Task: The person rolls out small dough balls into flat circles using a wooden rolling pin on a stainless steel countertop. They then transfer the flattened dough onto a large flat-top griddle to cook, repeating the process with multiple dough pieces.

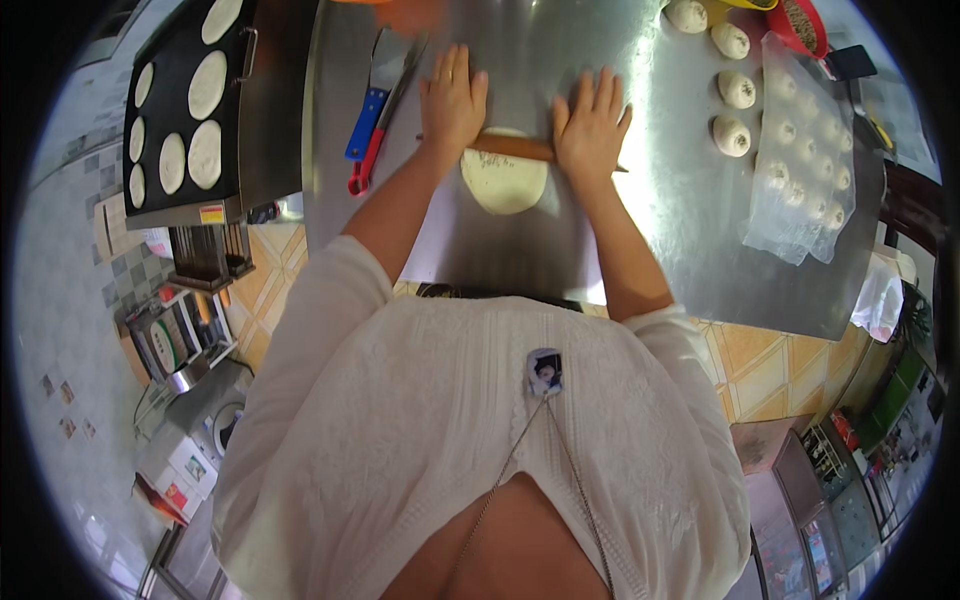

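Note:
My left hand (455, 105) and my right hand (590, 130) lie with palms on the two ends of a wooden rolling pin (515, 147). Their fingers are stretched out, pointing away from me. Under the pin is a flat, roughly round piece of dough (505, 185) with dark specks near the pin. Part of the dough shows beyond the pin; most of it lies on my side. Left of my left hand rest a blue-handled tool (367, 125) and a red-handled tool (372, 155), apart from it.
At the left stands a black griddle (228, 150) with several flat dough rounds. Several filled dough balls (736, 90) line the metal table (670, 230) at right. More lie under clear plastic (790, 215). A red bowl (810, 30) of brownish filling sits at the far right.

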A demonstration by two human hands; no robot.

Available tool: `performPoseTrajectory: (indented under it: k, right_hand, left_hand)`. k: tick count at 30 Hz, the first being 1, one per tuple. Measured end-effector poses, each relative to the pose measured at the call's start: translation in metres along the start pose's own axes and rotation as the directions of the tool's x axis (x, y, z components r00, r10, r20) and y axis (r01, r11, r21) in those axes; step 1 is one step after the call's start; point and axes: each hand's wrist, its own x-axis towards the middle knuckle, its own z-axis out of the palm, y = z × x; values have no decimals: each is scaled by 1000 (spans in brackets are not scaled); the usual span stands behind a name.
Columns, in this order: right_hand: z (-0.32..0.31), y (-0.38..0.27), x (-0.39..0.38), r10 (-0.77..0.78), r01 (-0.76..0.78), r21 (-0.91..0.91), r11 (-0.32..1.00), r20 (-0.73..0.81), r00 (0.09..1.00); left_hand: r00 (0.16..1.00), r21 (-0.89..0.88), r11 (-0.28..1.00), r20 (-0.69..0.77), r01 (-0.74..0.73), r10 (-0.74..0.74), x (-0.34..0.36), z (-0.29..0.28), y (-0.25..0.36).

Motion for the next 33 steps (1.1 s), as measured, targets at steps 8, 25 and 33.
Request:
performPoseTrajectory:
  k: [8, 25, 33]
  right_hand:
    - [-35, -19, -55, 11, -29, 62, 998, 277, 961]
    - [-102, -25, -128, -218, 124, 392, 912, 207, 954]
    - [-143, -24, -136, -291, 225, 460, 859, 78, 953]
  left_hand:
    - [995, 3, 997, 66, -72, 72, -3, -12, 7]
    - [823, 12, 994, 560, 106, -94, 13, -38, 37]
    - [614, -198, 879, 778, 434, -128, 19, -119, 56]
